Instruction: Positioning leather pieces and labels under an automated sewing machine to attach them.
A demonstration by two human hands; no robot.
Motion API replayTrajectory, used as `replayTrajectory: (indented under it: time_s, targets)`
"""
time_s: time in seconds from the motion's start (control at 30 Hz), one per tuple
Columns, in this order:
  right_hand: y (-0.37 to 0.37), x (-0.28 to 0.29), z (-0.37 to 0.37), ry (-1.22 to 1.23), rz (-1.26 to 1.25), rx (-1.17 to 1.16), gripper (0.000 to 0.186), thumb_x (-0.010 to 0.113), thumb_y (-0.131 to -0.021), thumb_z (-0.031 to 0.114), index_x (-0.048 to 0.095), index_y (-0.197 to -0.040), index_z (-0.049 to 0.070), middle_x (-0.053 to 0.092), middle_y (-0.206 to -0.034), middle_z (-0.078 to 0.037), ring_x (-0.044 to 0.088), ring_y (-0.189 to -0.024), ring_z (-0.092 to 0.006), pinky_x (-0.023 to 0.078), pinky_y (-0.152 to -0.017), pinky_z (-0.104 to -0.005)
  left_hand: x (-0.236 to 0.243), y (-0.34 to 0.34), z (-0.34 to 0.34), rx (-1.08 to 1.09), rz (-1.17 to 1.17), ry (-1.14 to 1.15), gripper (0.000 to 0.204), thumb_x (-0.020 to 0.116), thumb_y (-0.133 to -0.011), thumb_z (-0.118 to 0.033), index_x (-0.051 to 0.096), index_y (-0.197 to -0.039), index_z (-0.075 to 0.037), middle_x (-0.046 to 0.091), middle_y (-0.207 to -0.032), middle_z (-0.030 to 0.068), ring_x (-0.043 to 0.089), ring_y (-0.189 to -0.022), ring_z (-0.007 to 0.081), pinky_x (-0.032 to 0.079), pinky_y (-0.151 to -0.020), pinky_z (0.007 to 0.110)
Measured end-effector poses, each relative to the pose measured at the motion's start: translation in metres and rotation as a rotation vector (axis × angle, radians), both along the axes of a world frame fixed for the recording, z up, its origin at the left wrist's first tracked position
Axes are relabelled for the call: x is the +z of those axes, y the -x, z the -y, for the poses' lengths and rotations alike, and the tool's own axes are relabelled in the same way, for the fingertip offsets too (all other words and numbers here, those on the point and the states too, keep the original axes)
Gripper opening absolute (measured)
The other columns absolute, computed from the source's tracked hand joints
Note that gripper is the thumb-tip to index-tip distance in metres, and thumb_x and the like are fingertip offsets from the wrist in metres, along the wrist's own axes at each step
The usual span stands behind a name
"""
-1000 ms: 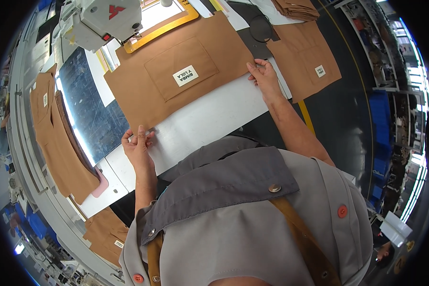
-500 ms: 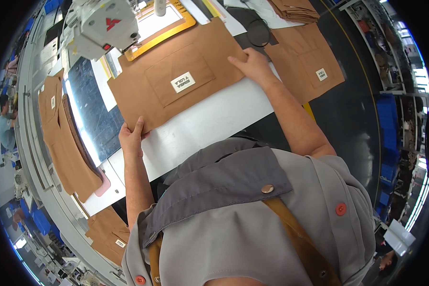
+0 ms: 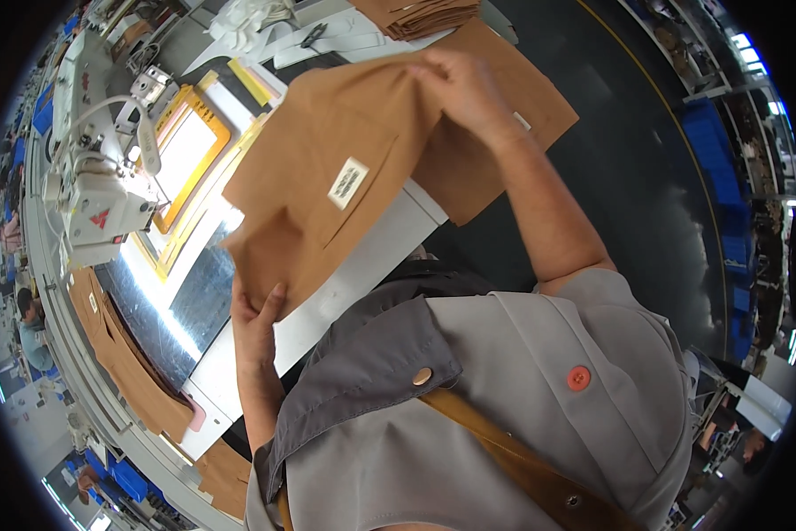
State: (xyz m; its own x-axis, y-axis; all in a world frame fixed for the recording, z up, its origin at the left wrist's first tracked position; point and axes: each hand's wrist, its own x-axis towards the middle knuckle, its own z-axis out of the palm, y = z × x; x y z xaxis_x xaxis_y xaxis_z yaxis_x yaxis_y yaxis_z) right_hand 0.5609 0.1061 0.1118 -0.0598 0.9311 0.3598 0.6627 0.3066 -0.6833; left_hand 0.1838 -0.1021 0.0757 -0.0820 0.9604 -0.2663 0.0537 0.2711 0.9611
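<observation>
Held panel: a brown fabric panel (image 3: 327,115) with a pale label (image 3: 348,183) is up in front of the person, over the near edge of the white table (image 3: 323,310), slanting and rippled, its right side folding downward.
Left hand: the left hand (image 3: 258,319) grasps the panel's lower left corner, thumb on top, the other fingers partly hidden.
Right hand: the right hand (image 3: 464,93) pinches the panel's upper right edge, bunching the cloth beneath it.
Second panel: another brown piece (image 3: 539,93) lies behind and to the right, reaching out past the table's end; the held cloth and the right forearm hide part of it.
Far side: a stack of brown pieces (image 3: 424,18), with white sheets and a dark hand tool (image 3: 314,35) to its left, and crumpled white material (image 3: 249,22) further left.
Machine: a white sewing machine head (image 3: 110,208) stands left of the panel, beside a yellow frame (image 3: 221,133); the frame is the nearer obstacle on that side.
Left edge: a shiny dark plate (image 3: 172,319) with more brown pieces (image 3: 132,372) along it.
Right side: dark floor (image 3: 619,230), then blue bins (image 3: 716,150) well apart from the hands.
</observation>
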Motion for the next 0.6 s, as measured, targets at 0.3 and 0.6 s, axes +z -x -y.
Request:
replayTrajectory:
  time_s: [0.3, 0.6]
  targets:
    - [-0.247, -0.031, -0.005, 0.053, -0.074, -0.342, 0.030, 0.072, -0.096, 0.027, 0.074, -0.114, 0.004, 0.077, -0.100, -0.010, 0.070, -0.091, -0.0135, 0.053, -0.084, -0.0299, -0.028, -0.187, -0.082, -0.551, 0.104, 0.033, 0.074, 0.067, -0.097, -0.005, 0.023, -0.155, -0.003, 0.073, -0.102, 0.0155, 0.073, -0.094, 0.0193, 0.059, -0.078, 0.031]
    - [-0.291, -0.119, 0.010, 0.340, -0.205, -0.613, 0.029, 0.072, -0.097, 0.029, 0.075, -0.113, 0.005, 0.075, -0.094, -0.003, 0.068, -0.088, -0.0109, 0.052, -0.082, -0.0276, -0.042, -0.168, -0.082, -0.573, -0.123, 0.289, 0.053, 0.064, -0.101, -0.012, 0.042, -0.147, 0.000, 0.071, -0.115, 0.0183, 0.073, -0.098, 0.0212, 0.056, -0.089, 0.032]
